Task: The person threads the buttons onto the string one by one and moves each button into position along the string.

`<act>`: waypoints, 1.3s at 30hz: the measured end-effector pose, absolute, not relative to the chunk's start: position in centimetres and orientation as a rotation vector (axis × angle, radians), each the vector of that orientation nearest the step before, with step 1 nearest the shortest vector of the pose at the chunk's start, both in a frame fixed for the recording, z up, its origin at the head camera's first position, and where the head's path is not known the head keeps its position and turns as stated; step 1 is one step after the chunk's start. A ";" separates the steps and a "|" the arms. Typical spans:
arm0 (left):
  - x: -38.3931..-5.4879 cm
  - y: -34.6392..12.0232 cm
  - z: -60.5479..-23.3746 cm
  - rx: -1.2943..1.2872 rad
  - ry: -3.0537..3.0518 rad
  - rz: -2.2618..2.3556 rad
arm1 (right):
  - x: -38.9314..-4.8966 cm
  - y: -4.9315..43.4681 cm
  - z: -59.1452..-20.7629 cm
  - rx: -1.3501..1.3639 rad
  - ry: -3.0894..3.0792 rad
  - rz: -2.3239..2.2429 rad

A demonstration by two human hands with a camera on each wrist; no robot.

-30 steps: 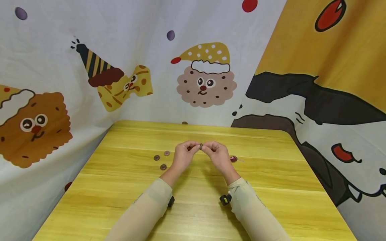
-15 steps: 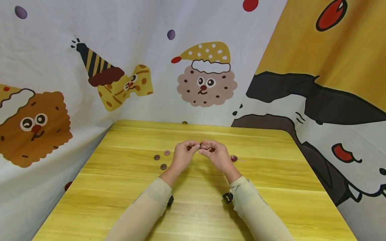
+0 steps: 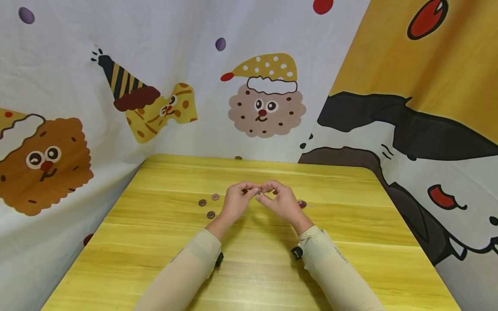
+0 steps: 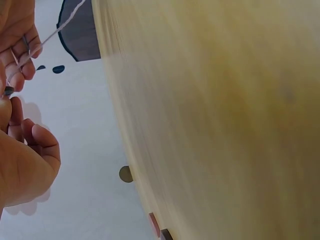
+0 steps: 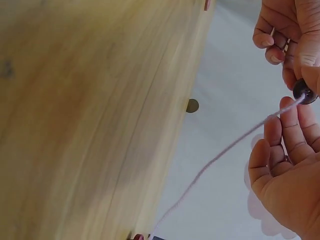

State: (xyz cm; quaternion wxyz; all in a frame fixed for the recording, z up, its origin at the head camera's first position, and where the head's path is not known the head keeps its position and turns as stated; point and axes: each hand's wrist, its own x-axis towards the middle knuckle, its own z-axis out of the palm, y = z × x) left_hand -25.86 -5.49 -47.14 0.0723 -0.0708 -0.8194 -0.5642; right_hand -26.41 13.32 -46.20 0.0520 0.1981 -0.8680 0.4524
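Dark brown, a small button (image 5: 303, 93) is sitting between the 2 hands, raised above the far part of the yellow wood-grain table (image 3: 256, 268). The left hand (image 3: 236, 202) is holding it, thumb and finger closing in a pinch at its edge. The right hand (image 3: 284, 202) is reaching in from the other side, its index finger and thumb curving toward the button with a gap between them; whether they are gripping the button or the string, I cannot tell. In the right wrist view, a pale pink string (image 5: 198, 178) is meeting the button's face, passing close by the right hand's fingers and sloping away toward the table's edge.

To the left of the left hand, 3 more buttons are lying flat on the table, well apart from the held button: a pinkish button (image 3: 215, 197) is resting farthest back, a brown button (image 3: 202, 202) is lying to its left, and a second brown button (image 3: 211, 215) is lying nearest the person. A dark red round object (image 3: 302, 204) is resting just beside the right hand, a thin pale strand showing at its right. Beige sleeves (image 3: 183, 276) are covering both forearms. Behind the table, a cloth (image 3: 186, 43) printed with cartoon figures is hanging.
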 end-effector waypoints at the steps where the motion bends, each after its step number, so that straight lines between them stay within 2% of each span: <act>1: -25.8 -5.5 -47.1 -0.210 -2.461 -1.699 | -26.4 13.3 -46.3 0.603 -2.639 1.384; 25: -25.6 -5.8 -47.0 -0.173 -2.477 -1.706 | -27.0 17.0 -47.2 0.623 -2.768 1.108; 39: -25.5 -5.6 -47.0 -0.173 -2.477 -1.721 | -27.2 19.0 -47.7 0.667 -2.802 1.115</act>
